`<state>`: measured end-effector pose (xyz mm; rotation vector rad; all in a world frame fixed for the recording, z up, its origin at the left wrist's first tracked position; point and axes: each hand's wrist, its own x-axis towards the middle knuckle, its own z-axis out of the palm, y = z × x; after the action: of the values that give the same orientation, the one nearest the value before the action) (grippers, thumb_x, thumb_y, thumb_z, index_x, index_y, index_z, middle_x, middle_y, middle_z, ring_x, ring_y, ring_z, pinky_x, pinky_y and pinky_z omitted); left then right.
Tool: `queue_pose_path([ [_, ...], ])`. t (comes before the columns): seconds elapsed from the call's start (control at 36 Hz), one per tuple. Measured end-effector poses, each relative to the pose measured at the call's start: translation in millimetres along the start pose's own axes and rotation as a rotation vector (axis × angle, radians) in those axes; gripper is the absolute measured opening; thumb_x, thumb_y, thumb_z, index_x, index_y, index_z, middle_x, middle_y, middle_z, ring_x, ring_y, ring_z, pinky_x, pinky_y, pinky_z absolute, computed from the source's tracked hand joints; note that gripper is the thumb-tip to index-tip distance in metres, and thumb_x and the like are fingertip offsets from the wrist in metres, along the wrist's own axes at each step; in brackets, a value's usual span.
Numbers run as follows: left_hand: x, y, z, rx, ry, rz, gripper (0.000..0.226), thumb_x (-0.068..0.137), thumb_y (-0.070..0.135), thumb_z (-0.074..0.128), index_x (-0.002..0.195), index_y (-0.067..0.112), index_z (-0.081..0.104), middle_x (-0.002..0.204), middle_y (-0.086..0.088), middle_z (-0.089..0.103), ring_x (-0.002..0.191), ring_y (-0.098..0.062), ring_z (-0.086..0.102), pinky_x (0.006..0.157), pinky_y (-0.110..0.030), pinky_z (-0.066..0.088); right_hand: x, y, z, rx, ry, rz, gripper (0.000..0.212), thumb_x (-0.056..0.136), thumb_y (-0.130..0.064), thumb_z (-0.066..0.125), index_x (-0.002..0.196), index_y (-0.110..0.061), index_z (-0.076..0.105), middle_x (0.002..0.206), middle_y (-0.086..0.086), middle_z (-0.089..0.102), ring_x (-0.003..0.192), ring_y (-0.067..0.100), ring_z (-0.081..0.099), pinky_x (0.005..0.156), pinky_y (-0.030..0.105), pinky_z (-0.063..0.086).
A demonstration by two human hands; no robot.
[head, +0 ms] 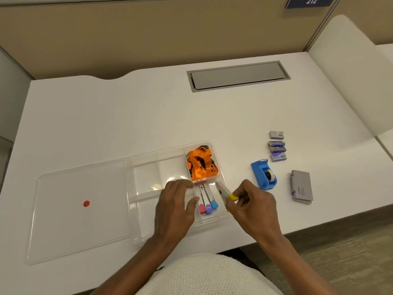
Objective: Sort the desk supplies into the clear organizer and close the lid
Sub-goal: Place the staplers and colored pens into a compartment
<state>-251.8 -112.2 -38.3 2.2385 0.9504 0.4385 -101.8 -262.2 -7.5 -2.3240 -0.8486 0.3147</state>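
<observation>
Right hand (pixel 253 206) is curled around a white staple remover with a yellow end (pixel 225 193), tilted over the near right corner of the clear organizer (pixel 148 196). Left hand (pixel 175 206) lies flat and loosely spread on the organizer's near side, holding nothing, partly covering the compartment where three more removers, pink (pixel 202 208), purple (pixel 208 208) and blue (pixel 214 204), lie side by side. An orange lanyard (pixel 200 165) fills the far right compartment; the others look bare. The clear lid (pixel 70 228), with a red dot (pixel 86 203), lies flat on the desk (pixel 127 116), touching the organizer's left side. Toward the desk's right edge sit a blue tape dispenser (pixel 264 175), four small staple boxes (pixel 277 146) and a grey case (pixel 302 186) with unreadable lettering. A sign on the far wall reads "212" (pixel 311 1).
</observation>
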Motion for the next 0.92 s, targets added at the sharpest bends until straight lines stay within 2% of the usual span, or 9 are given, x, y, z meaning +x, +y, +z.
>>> queue_pose_path([
  [0.06,4,-10,6,0.137,-0.030,0.033,0.057,0.085,0.051,0.069,0.133,0.019,0.065,0.138,-0.006,0.065,0.127,-0.027,0.063,0.109,-0.043,0.045,4,-1,7,-0.073,0.006,-0.015,0.030,0.080,-0.031,0.084,0.078,-0.021,0.056,0.062,-0.008,0.057,0.054,0.012,0.056,0.052,0.024,0.049],
  [0.11,9,-18,10,0.228,-0.134,-0.007,0.080,0.086,0.069,0.054,0.150,0.021,0.049,0.158,-0.007,0.047,0.146,-0.030,0.045,0.118,-0.042,0.023,5,-4,15,-0.131,-0.003,-0.050,0.030,0.080,-0.029,0.084,0.079,-0.020,0.055,0.063,-0.008,0.056,0.054,0.011,0.050,0.051,0.016,0.036],
  [0.17,11,-27,16,0.312,-0.274,-0.028,0.100,0.083,0.089,0.025,0.160,0.024,0.029,0.169,-0.002,0.023,0.157,-0.027,0.022,0.121,-0.040,0.006,5,-6,25,-0.248,0.016,-0.117,0.029,0.077,-0.027,0.086,0.082,-0.019,0.059,0.067,-0.006,0.059,0.056,0.009,0.045,0.052,0.014,0.029],
  [0.22,9,-34,22,0.360,-0.355,-0.014,0.116,0.071,0.097,0.002,0.163,0.027,0.015,0.172,0.001,0.007,0.160,-0.025,0.005,0.122,-0.039,-0.004,5,-6,34,-0.396,0.046,-0.197,0.031,0.071,-0.026,0.089,0.085,-0.017,0.064,0.069,-0.004,0.062,0.062,0.010,0.045,0.051,0.017,0.029],
  [0.33,5,-44,30,0.369,-0.333,0.028,0.106,0.082,0.091,0.019,0.164,0.025,0.008,0.172,0.002,-0.005,0.159,-0.023,-0.005,0.125,-0.040,-0.008,5,-5,47,-0.564,0.037,-0.271,0.039,0.061,-0.027,0.094,0.089,-0.013,0.071,0.073,0.002,0.070,0.070,0.017,0.055,0.050,0.027,0.040],
  [0.42,6,-47,31,0.365,-0.331,0.065,0.101,0.088,0.085,0.033,0.164,0.025,0.004,0.171,0.003,-0.010,0.159,-0.019,-0.010,0.126,-0.041,-0.009,3,-2,54,-0.593,-0.003,-0.284,0.032,0.065,-0.025,0.091,0.087,-0.011,0.073,0.074,0.003,0.070,0.073,0.019,0.055,0.053,0.028,0.043],
  [0.64,6,-52,35,0.395,-0.364,0.063,0.104,0.085,0.089,0.023,0.164,0.026,-0.003,0.171,0.003,-0.015,0.158,-0.019,-0.014,0.130,-0.049,0.000,9,12,53,-0.621,-0.215,-0.321,0.024,0.077,-0.036,0.080,0.089,-0.016,0.078,0.084,-0.003,0.073,0.087,0.014,0.054,0.055,0.026,0.047],
  [0.81,6,-51,37,0.359,-0.346,0.052,0.103,0.085,0.088,0.029,0.164,0.027,0.000,0.170,0.005,-0.014,0.157,-0.020,-0.014,0.128,-0.046,-0.004,10,19,42,-0.583,-0.349,-0.362,0.042,0.083,-0.049,0.065,0.111,-0.019,0.072,0.110,-0.004,0.071,0.103,0.015,0.053,0.061,0.028,0.052],
  [0.92,6,-52,36,0.365,-0.341,0.053,0.103,0.087,0.086,0.032,0.164,0.026,0.000,0.171,0.004,-0.013,0.157,-0.020,-0.016,0.126,-0.043,-0.008,11,15,38,-0.557,-0.362,-0.320,0.051,0.082,-0.062,0.062,0.118,-0.025,0.066,0.108,-0.006,0.068,0.101,0.013,0.054,0.061,0.024,0.047],
])
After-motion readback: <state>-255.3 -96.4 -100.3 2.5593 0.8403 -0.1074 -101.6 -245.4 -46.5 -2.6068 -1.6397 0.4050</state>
